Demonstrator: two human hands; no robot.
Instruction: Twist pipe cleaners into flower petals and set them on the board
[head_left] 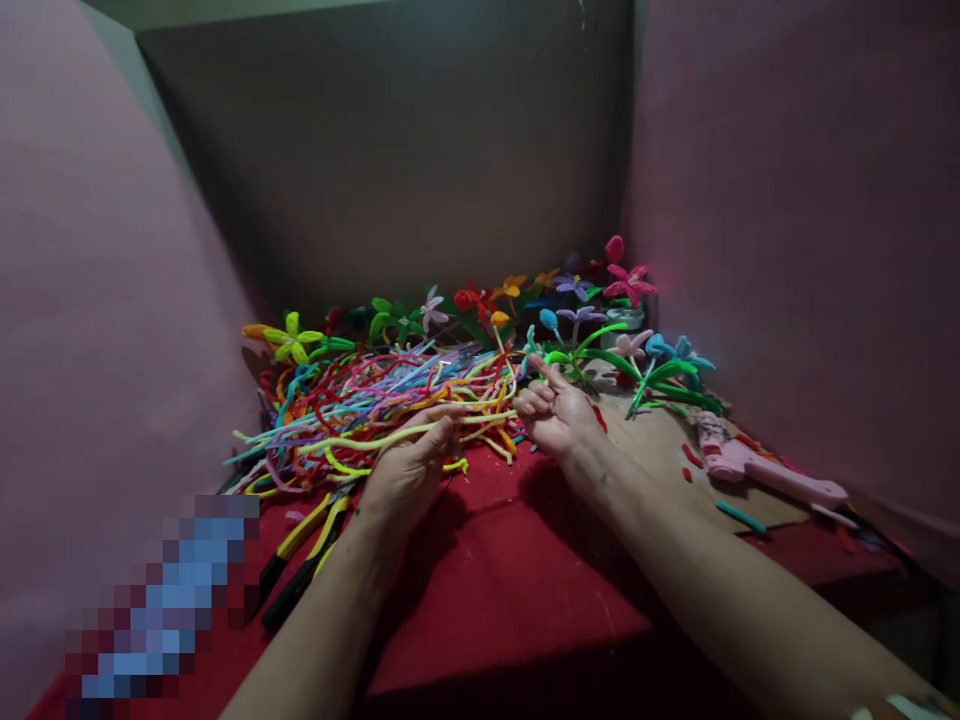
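a pale yellow pipe cleaner [360, 438] is held above the near middle part of the red-covered counter [487, 580], stretched roughly crosswise between the two hands, its free end reaching past the left hand [412, 465] over the pile. the fingers of the left hand are closed in a pinch, thumb against the side, on the pipe cleaner's middle stretch. the right hand [555, 410] has most of its fingers curled shut at the other end, with one digit raised and pointing up toward the flowers. just behind and left of the hands lies a tangled pile of multicolored pipe cleaners [352, 390]. pliers with yellow and black handles [304, 530] lie in front of the pile, toward the counter's left edge, near a pixelated patch that hides whatever is there. right of the right hand, a cardboard sheet [660, 460] carries small cut red pieces [691, 457] and a teal piece [741, 517]; a pink hot glue gun [765, 472] lies over its right part. along the counter's far edge stand pipe-cleaner flowers, among them a yellow-green one [292, 340] at the far left corner and a hot pink one [630, 285] toward the far right corner.
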